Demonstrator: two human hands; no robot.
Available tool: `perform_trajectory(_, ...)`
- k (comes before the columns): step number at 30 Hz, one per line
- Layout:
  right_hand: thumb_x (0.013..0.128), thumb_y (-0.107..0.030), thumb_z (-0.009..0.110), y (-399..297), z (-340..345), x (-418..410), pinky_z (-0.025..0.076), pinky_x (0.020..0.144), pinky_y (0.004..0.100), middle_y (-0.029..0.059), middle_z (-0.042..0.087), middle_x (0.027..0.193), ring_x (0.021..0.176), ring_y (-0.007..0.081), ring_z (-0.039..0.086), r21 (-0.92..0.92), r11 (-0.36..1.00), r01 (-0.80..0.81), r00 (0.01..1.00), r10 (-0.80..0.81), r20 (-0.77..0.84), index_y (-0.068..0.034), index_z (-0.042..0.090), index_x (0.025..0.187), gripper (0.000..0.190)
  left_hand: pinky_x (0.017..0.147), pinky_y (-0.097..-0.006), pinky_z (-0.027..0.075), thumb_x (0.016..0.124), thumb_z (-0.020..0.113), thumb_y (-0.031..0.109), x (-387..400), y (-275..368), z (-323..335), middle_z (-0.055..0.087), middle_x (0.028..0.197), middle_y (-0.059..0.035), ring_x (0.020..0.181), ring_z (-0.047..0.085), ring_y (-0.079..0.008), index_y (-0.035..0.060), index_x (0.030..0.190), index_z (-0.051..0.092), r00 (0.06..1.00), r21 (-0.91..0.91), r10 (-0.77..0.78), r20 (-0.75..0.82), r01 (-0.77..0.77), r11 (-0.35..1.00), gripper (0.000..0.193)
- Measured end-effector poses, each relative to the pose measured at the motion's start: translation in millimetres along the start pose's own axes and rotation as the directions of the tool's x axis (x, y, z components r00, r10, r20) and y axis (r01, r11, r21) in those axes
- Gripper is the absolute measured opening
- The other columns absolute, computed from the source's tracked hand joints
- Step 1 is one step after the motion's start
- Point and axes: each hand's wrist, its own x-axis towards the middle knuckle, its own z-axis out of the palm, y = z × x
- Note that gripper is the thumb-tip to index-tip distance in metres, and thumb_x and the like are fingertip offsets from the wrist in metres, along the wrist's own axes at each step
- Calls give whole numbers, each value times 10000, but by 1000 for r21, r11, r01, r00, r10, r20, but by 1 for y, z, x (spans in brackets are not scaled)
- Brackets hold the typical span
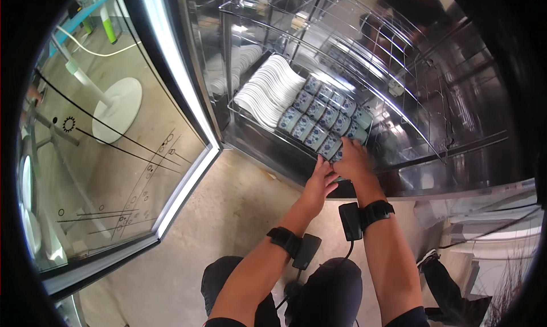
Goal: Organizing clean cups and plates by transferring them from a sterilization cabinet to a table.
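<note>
Several blue-and-white patterned ceramic cups (316, 109) stand packed in rows on a wire rack inside a steel cabinet. A stack of white spoons or wavy white dishes (271, 90) sits at their left; which of the two cannot be told. My left hand (319, 179) is at the near corner of the cups, fingers spread and fingertips by the front edge. Beside it, my right hand (352, 160) reaches over the near right cups with bent fingers on or against a cup. The hand hides part of that cup, so its grip is unclear.
A raised chrome wire shelf (384, 96) spans the cabinet above the cups. The glass door (128, 156) with a bright frame stands ajar at left. Behind the glass is a round white stand base (117, 109). Another person's dark-clothed leg (444, 280) shows at lower right.
</note>
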Motion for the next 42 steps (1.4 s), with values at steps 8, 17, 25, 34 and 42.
perform_trajectory(8,699,-236,746,-16,-22,-6,475,940,430,171,500,1242,1189,345,497,-249,969,-15,993,43,108,-37,519,1217,600,1065,-469,288,977,426,490,-4,9,6,350,1459,-63,1319,354,-252,81,1486,185,1000,-66,4,-3,-4,998,696)
perform_trajectory(17,730,-228,738,-22,-45,-19,479,947,412,144,451,1298,1195,325,489,-308,946,-99,984,140,114,-41,470,1262,624,1084,-455,289,981,446,417,-8,12,5,131,1574,-86,1373,316,-285,75,1495,171,995,-111,73,-68,-80,991,676)
perform_trajectory(25,670,-61,689,-20,-53,-68,446,955,427,182,474,1224,1153,364,487,131,940,314,927,-274,-255,-40,466,1264,635,991,-400,398,999,394,407,-35,13,23,425,1383,-75,1215,479,-213,78,1420,340,997,-80,32,65,-27,996,538)
perform_trajectory(34,659,-3,720,-118,-40,-93,404,989,375,163,498,1239,1162,323,505,651,284,704,672,-563,-481,-37,460,1318,710,995,-329,372,989,490,213,-158,77,33,374,1380,-1,1217,414,-121,206,1527,46,868,-31,456,-196,-470,882,698)
perform_trajectory(42,628,-11,736,-234,-69,-155,457,947,411,181,532,1235,1134,348,540,295,-265,918,0,-743,-669,-22,512,1250,661,1110,-361,257,978,506,167,-283,109,30,233,1506,-42,1355,292,-181,132,1520,18,494,237,852,-174,-819,523,730)
